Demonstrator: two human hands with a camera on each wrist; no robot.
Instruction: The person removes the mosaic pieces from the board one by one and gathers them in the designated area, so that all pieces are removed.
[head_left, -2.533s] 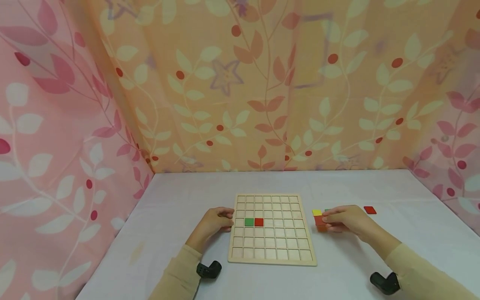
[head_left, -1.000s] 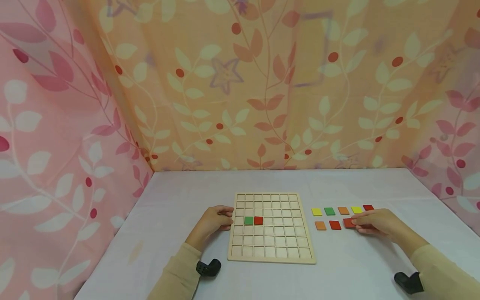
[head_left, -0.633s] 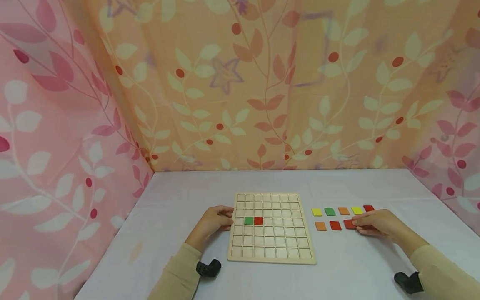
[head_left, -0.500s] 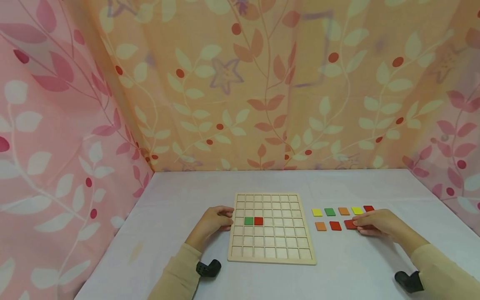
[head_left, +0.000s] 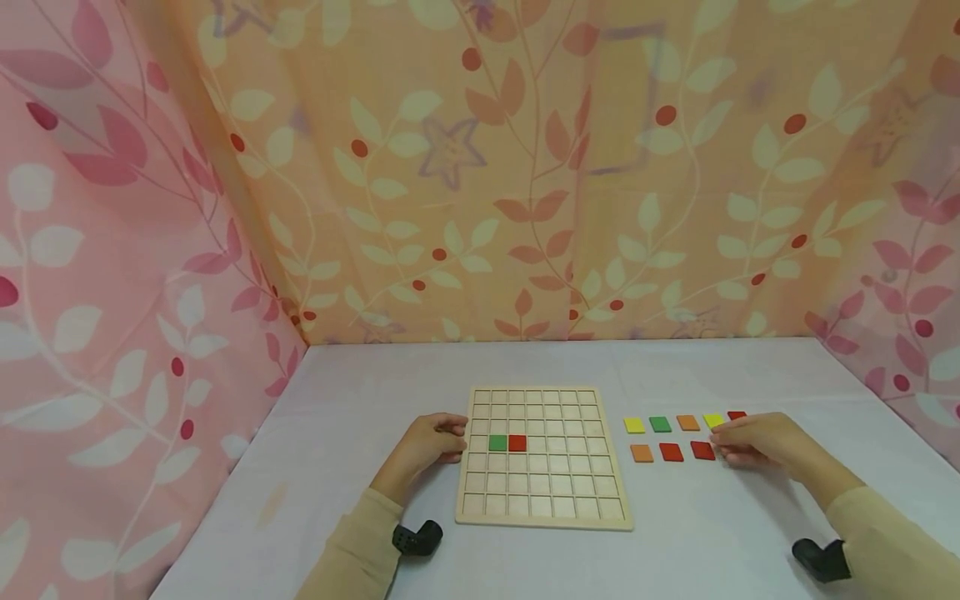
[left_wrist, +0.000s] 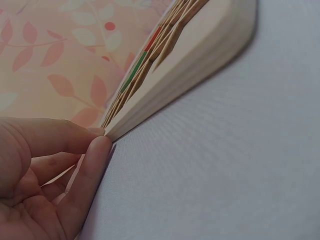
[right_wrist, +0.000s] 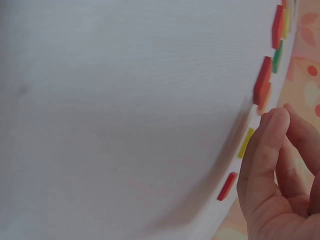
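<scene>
A wooden grid board (head_left: 558, 442) lies flat on the table, with a green tile (head_left: 498, 442) and a red tile (head_left: 517, 443) side by side in its cells. My left hand (head_left: 427, 443) pinches the board's left edge between thumb and finger, seen close up in the left wrist view at the board's side (left_wrist: 165, 97). Right of the board, my right hand (head_left: 765, 442) hovers beside a loose red tile (head_left: 702, 451) at the end of the front row. Its fingers (right_wrist: 265, 165) are loosely bent and hold nothing.
Other loose tiles lie in two rows: yellow (head_left: 633, 426), green (head_left: 660, 425), orange (head_left: 687, 423), yellow (head_left: 712, 421) and red (head_left: 737, 415) behind, orange (head_left: 642, 453) and red (head_left: 671, 452) in front. Patterned curtains (head_left: 450, 208) enclose the white table (head_left: 375, 375).
My right hand carried the red tile rightward, set it at the front row's right end, then let go and drew back slightly to the right. My left hand stays at the board.
</scene>
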